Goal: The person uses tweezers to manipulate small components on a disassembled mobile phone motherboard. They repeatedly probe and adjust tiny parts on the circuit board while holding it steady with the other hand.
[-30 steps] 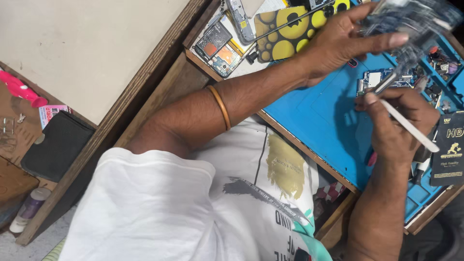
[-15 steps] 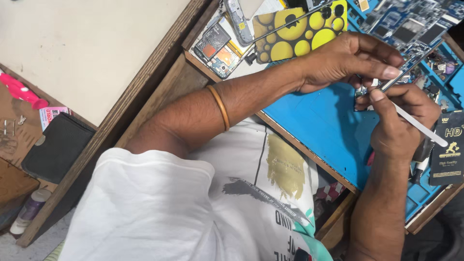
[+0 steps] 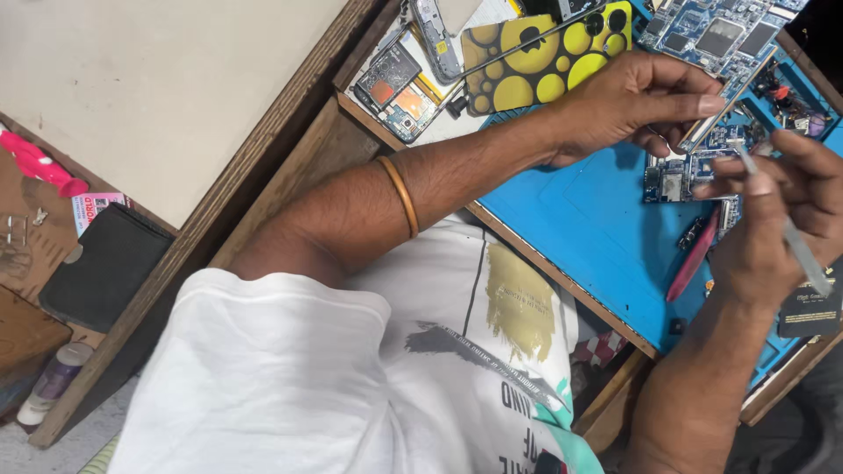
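At right of frame, right hand (image 3: 777, 219) pinches a white stylus-like tool (image 3: 781, 219), long axis diagonal, tip pointing upper left. Left hand (image 3: 637, 105) fingertips grip thin metal tweezers (image 3: 724, 110) over blue circuit board (image 3: 694, 171).

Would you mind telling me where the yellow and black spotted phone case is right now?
In the head view, the yellow and black spotted phone case lies at the top centre, just beyond the left hand, beside the opened phone and the blue mat.

You have two hands at work, left hand (image 3: 632, 101) and right hand (image 3: 773, 219), one tweezers (image 3: 795, 237), three circuit boards (image 3: 720, 35), one blue mat (image 3: 588, 219), one yellow-spotted case (image 3: 536, 61), one bangle (image 3: 404, 195), one bottle (image 3: 48, 386)
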